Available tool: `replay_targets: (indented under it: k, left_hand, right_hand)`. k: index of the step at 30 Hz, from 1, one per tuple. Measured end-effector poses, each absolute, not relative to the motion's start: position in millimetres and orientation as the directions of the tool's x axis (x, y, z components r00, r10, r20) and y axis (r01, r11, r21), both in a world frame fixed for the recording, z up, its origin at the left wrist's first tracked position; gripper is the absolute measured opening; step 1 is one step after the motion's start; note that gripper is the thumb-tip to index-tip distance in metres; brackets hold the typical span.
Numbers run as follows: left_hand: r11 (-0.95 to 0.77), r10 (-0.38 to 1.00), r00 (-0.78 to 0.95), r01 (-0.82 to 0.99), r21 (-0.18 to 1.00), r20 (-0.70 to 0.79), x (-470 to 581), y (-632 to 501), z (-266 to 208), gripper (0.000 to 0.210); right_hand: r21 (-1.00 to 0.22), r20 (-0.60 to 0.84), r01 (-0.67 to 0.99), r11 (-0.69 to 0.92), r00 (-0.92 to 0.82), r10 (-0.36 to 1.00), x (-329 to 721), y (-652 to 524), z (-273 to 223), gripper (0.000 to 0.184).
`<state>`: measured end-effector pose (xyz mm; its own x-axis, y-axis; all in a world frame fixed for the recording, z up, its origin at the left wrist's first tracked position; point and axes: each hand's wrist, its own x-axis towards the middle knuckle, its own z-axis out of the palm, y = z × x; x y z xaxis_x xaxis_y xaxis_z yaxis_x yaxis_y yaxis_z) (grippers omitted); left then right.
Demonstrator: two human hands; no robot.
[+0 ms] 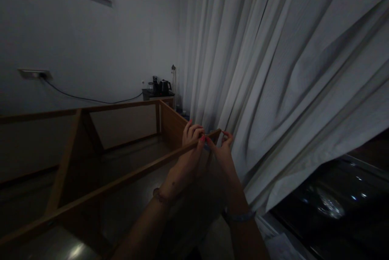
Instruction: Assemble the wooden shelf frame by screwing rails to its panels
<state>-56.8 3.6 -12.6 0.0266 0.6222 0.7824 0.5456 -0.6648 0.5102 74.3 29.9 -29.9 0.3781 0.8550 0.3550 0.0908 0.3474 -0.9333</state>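
Observation:
A large wooden shelf unit (pixel 133 173) with open compartments stretches from the left edge to the middle of the head view. Both hands are at the right end of its near upper rail. My left hand (pixel 185 158), a bracelet at its wrist, bends its fingers over the rail, with thumb and fingers close together. A tiny shiny spot shows by its fingertips, too small and dark to name. Around the rail's end corner is my right hand (pixel 223 154), its thumb on the near side and its curled fingers beyond the end. The two thumbs almost touch.
A long pale curtain (pixel 273 69) hangs close on the right, beside a dark glossy surface (pixel 331 199). Behind the unit, a small cabinet (pixel 158 94) bears a black kettle (pixel 165 86). A cable (pixel 91 99) runs along the wall from a socket (pixel 35 74).

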Motion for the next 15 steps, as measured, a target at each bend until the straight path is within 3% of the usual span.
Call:
replay_targets:
  k: [8,15]
  left_hand:
    - [-0.680,0.623,0.061,0.535,0.501,0.780,-61,3,-12,0.033]
    - [-0.685,0.607,0.033,0.529,0.501,0.794,-58,4,-13,0.037]
  right_hand:
    - [-0.947,0.289,-0.044,0.319,0.321,0.902,61,24,-43,0.075]
    - [-0.929,0.354,0.056,0.366,0.421,0.835,61,21,-32,0.086]
